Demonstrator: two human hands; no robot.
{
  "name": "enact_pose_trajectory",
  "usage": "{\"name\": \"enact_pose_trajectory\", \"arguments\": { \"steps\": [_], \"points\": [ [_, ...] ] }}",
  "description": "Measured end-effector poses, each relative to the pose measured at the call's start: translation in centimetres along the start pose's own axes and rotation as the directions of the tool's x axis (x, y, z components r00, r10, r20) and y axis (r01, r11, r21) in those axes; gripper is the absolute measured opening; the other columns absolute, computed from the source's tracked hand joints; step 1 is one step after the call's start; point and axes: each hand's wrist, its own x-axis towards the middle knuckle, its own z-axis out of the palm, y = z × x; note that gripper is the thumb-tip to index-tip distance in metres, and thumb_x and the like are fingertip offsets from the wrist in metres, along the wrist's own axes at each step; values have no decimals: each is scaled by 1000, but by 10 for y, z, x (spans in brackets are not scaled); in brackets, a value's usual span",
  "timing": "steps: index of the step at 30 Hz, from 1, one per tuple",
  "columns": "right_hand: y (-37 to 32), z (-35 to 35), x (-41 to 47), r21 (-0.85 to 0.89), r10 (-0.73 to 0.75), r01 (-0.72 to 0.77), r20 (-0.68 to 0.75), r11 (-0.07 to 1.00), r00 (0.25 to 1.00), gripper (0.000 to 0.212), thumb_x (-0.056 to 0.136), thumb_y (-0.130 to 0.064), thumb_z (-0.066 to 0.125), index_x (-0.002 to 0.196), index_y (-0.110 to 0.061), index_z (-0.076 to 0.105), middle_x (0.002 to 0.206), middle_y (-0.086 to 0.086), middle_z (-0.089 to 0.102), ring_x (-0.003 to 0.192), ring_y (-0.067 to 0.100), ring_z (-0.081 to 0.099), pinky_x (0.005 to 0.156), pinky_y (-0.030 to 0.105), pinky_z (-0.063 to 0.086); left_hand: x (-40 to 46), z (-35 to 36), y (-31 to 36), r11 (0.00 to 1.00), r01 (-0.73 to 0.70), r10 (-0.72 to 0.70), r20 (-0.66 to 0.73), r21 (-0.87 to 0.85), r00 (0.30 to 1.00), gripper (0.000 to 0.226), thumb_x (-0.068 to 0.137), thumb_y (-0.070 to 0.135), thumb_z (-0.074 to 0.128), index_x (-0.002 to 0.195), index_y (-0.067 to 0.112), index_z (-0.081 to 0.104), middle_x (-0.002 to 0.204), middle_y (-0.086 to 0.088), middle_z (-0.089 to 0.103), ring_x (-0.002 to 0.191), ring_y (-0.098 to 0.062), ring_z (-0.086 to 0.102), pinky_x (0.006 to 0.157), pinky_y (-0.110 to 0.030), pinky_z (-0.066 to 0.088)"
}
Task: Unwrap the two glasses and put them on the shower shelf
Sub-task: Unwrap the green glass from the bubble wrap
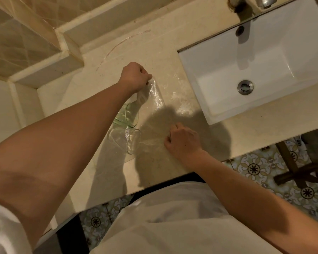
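Glasses (126,125) lying sideways, clear wrap (154,99) spread flat

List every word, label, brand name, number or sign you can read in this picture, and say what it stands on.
None: no readable text shows anywhere.
The plastic wrap and the two glasses bear no print.
The sink, tap and countertop show no brand mark.
The floor tiles carry only patterns.

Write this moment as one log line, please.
step: unwrapping | left hand: pinches plastic wrap | right hand: holds wrap | two glasses: lying on counter
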Motion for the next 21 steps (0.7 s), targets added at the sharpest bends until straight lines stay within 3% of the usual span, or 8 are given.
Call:
{"name": "enact_pose_trajectory", "arguments": {
  "steps": [6, 11, 17, 21],
  "points": [
    [2, -2, 1, -1, -12, 12, -18, 1000, 1000, 17, 91, -24, 57, 96, -10, 65, 95, 6, 66, 84, 26, 66, 70, 32, 47, 0, -1, 5, 993, 41, -41, 9, -114, 999, 23, 93, 7, 66, 70, 13, 64, 71, -3, 70, 59, -10, 64, 61, -24, 50],
    [7, -12, 0, 87, 65, -65, 9, 994, 998, 15, 87, -27, 59, 89, -14, 64, 90, 2, 65, 80, 23, 63, 72, 31, 47, -3, -3, 12, 972, 53, -57, -10, -230, 998, 12, 90, 2, 65, 81, 10, 63, 75, -9, 70, 46, -5, 60, 42, -14, 43],
    [26, -34, 0, 328, 251, -266, 89, 907, 964, 11, 82, -31, 67, 78, -21, 62, 78, -8, 64, 75, 14, 62, 71, 31, 51, -1, -2, 24, 942, 44, -46, 4, -334, 999, 17, 89, -1, 66, 79, 10, 59, 79, -16, 70, 44, -8, 62, 41, -16, 42],
    [43, -43, 1, 341, 271, -310, 158, 887, 950, 17, 85, -38, 66, 83, -22, 63, 79, -7, 65, 79, 16, 64, 74, 34, 54, 5, 8, 32, 951, 54, -55, 5, -306, 998, 20, 88, 0, 68, 74, 11, 59, 79, -17, 73, 51, -15, 68, 43, -18, 45]
  ]
}}
